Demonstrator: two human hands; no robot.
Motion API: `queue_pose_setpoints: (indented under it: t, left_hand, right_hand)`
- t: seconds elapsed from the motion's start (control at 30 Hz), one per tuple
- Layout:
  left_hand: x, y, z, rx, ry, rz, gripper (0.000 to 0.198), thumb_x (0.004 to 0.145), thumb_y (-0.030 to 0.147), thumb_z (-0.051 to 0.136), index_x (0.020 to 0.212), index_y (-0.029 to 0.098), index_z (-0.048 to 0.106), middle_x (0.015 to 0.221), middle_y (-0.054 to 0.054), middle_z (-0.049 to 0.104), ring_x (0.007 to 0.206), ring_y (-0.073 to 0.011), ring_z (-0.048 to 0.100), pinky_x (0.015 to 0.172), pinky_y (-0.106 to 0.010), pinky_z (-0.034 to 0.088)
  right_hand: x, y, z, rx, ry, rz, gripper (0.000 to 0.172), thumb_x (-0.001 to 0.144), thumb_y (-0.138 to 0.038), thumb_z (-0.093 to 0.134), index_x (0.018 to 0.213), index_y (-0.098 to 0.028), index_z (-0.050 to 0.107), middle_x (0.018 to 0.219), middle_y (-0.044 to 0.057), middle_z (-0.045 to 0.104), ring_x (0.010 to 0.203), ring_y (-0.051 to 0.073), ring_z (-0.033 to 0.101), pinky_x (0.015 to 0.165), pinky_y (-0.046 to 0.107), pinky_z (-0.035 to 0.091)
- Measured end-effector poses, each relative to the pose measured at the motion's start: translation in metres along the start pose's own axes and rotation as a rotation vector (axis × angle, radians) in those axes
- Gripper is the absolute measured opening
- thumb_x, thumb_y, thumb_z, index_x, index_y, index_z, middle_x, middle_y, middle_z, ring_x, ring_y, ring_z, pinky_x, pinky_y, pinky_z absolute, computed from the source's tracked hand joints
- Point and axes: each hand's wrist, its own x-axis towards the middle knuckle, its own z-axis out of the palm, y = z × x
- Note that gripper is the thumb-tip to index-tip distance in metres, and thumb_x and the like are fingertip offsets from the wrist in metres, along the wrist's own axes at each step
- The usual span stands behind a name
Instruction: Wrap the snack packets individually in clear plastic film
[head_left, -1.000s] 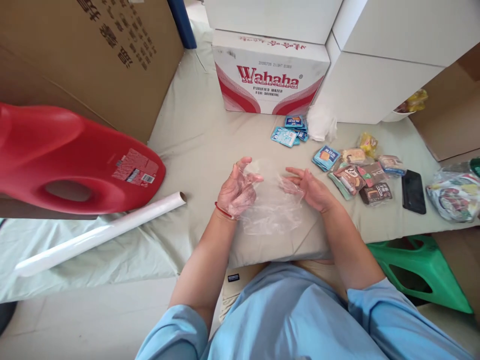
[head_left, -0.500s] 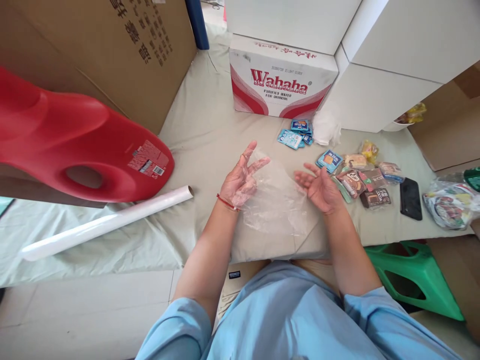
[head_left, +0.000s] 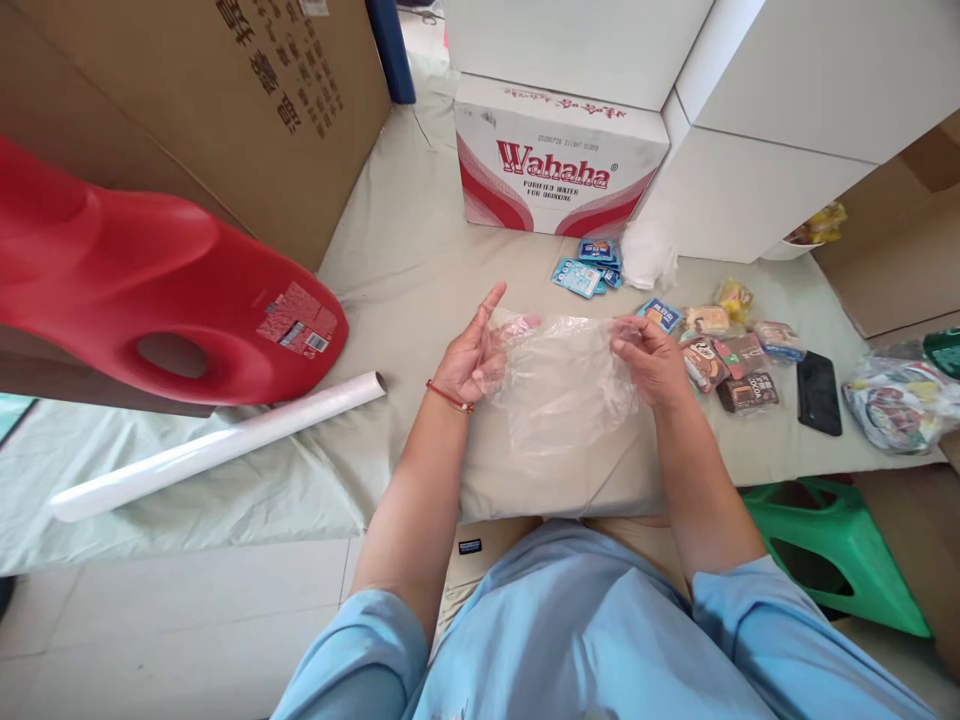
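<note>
A clear plastic bag point(head_left: 566, 390) is stretched between my two hands above the cloth-covered surface. My left hand point(head_left: 474, 355), with a red bracelet at the wrist, has its fingers apart. Some of those fingers show through the film, and one points away from me outside it. On the other side, my right hand point(head_left: 651, 358) pinches the bag's right upper edge between thumb and fingers. Just beyond that hand lie a blue snack packet point(head_left: 661, 314) and several wrapped snacks, among them a brown cocoa packet point(head_left: 750, 391). The bag looks flat, with nothing visible in it.
At left are a large red jug point(head_left: 172, 290), a white film roll point(head_left: 217, 445) and a cardboard box point(head_left: 300, 180). A Wahaha carton point(head_left: 562, 165) stands behind blue packets point(head_left: 585, 268). At right lie a black phone point(head_left: 818, 394) and a filled plastic bag point(head_left: 896, 400); a green stool point(head_left: 862, 570) is below.
My right hand has gone from open beside the bag to pinching its right edge. The bag is now spread wider between my hands. My left hand has barely moved.
</note>
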Motion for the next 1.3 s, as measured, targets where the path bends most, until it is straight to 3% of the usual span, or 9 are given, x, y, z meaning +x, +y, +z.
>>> queue_pose_setpoints:
  t: [0.13,0.27,0.53,0.8,0.87,0.93,1.03,1.13,1.3]
  left_hand:
    - [0.005,0.003,0.001,0.034,0.174,0.061,0.055,0.110,0.047,0.042,0.164,0.045,0.032,0.125,-0.010,0.076,0.033,0.0023,0.032,0.029,-0.013,0.023]
    - [0.006,-0.001,-0.001,0.109,0.190,0.124,0.057,0.105,0.050,0.053,0.160,0.043,0.041,0.138,-0.012,0.070,0.036,0.0029,0.032,0.031,-0.015,0.024]
    - [0.025,-0.014,-0.010,0.205,0.501,0.395,0.067,0.093,0.039,0.071,0.152,0.034,0.041,0.150,-0.010,0.056,0.081,-0.0090,0.069,0.062,-0.020,0.051]
    - [-0.009,-0.012,0.016,0.772,1.262,0.967,0.031,0.085,0.012,0.063,0.113,0.024,0.053,0.133,-0.008,0.058,0.124,-0.0207,0.057,0.108,-0.042,0.048]
    - [-0.024,-0.014,0.032,1.003,1.146,1.090,0.009,0.091,0.017,0.056,0.095,0.024,0.058,0.106,-0.003,0.065,0.106,-0.0205,0.063,0.100,-0.043,0.051]
    - [-0.031,-0.021,0.044,1.247,0.906,0.973,0.014,0.095,0.022,0.050,0.090,0.023,0.064,0.093,-0.002,0.069,0.095,-0.0205,0.067,0.095,-0.042,0.053]
    - [-0.030,-0.042,0.045,1.669,0.643,0.612,0.031,0.099,0.031,0.048,0.114,0.019,0.072,0.124,-0.012,0.075,0.123,-0.0286,0.066,0.113,-0.055,0.045]
    - [-0.029,-0.060,0.026,2.014,0.516,0.304,0.054,0.103,0.041,0.043,0.150,0.019,0.056,0.166,-0.018,0.045,0.157,-0.0358,0.037,0.126,-0.072,0.017]
    - [-0.041,-0.062,0.000,2.207,0.452,0.091,0.066,0.107,0.053,0.029,0.166,0.024,0.033,0.177,-0.013,0.021,0.164,-0.0326,0.022,0.125,-0.078,0.007]
  right_hand:
    - [0.017,0.005,-0.008,-0.309,0.069,-0.156,0.048,0.082,-0.046,0.079,0.126,-0.029,0.070,0.129,0.007,0.066,0.110,0.022,0.067,0.100,0.040,0.055]
    - [0.003,0.010,-0.009,-0.450,0.093,0.072,0.083,0.083,-0.056,0.074,0.155,-0.027,0.046,0.148,0.018,0.055,0.106,0.026,0.070,0.088,0.044,0.060]
    - [-0.035,0.024,-0.010,-0.631,0.111,0.258,0.088,0.077,-0.041,0.072,0.156,-0.016,0.043,0.103,0.008,0.071,0.069,0.020,0.067,0.070,0.037,0.057]
    - [-0.043,0.023,0.010,-0.575,0.202,0.262,0.068,0.080,-0.042,0.066,0.141,-0.016,0.053,0.085,0.000,0.068,0.064,0.019,0.066,0.069,0.035,0.054]
    - [-0.044,0.022,0.017,-0.546,0.199,0.242,0.066,0.081,-0.044,0.064,0.139,-0.017,0.053,0.086,0.000,0.067,0.062,0.018,0.065,0.067,0.034,0.053]
    - [-0.044,0.021,0.022,-0.522,0.204,0.220,0.064,0.081,-0.046,0.064,0.138,-0.018,0.052,0.087,0.000,0.067,0.064,0.018,0.064,0.065,0.033,0.052]
    - [-0.046,0.018,0.023,-0.473,0.188,0.203,0.065,0.080,-0.046,0.068,0.138,-0.020,0.051,0.088,0.000,0.066,0.063,0.016,0.060,0.060,0.030,0.049]
    - [-0.052,0.009,0.013,-0.364,0.114,0.199,0.066,0.076,-0.044,0.075,0.135,-0.023,0.052,0.090,-0.001,0.064,0.058,0.012,0.054,0.054,0.027,0.044]
    - [-0.067,-0.019,-0.027,-0.173,0.162,0.218,0.058,0.072,-0.045,0.083,0.120,-0.024,0.059,0.092,-0.002,0.061,0.058,0.009,0.050,0.049,0.023,0.040]
